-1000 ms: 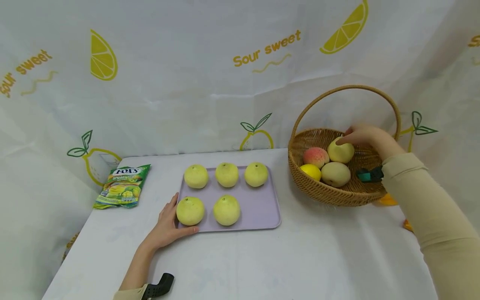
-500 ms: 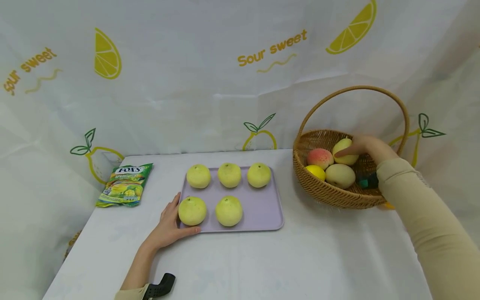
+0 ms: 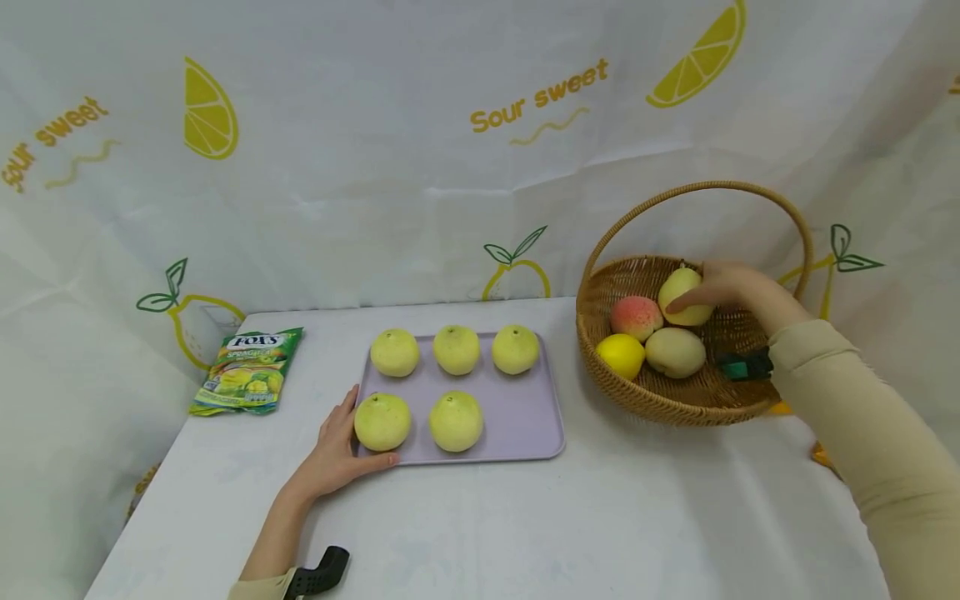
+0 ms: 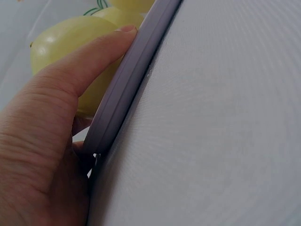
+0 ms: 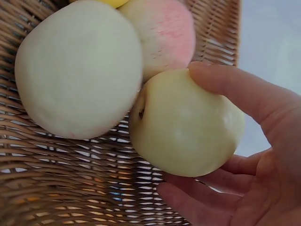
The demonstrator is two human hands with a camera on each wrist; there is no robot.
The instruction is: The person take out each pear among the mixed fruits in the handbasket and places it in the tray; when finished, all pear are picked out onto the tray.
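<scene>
In the head view my right hand (image 3: 727, 287) reaches into the wicker basket (image 3: 652, 407) and grips a pale yellow pear (image 3: 684, 298). The right wrist view shows the thumb on one side of this pear (image 5: 188, 125) and the fingers at its far side and below. Touching or close to it lie a peach (image 3: 636, 318), a lemon (image 3: 622, 356) and a pale oval fruit (image 3: 675, 352). My left hand (image 3: 330, 454) holds the near left corner of the lilac tray (image 3: 517, 425), its thumb on the rim in the left wrist view. Several yellow-green pears (image 3: 456, 421) sit on the tray in two rows.
A green candy bag (image 3: 247, 372) lies on the white table (image 3: 480, 525) at the left. The basket's tall handle (image 3: 697, 185) arches above my right hand. Orange wrappers (image 3: 821, 457) show partly behind the right sleeve. A printed white cloth (image 3: 337, 183) hangs behind.
Inside the basket, the gripped pear has turned so its narrow end points up. The basket now leans a little nearer and shows more of the lemon. My left hand stays on the tray.
</scene>
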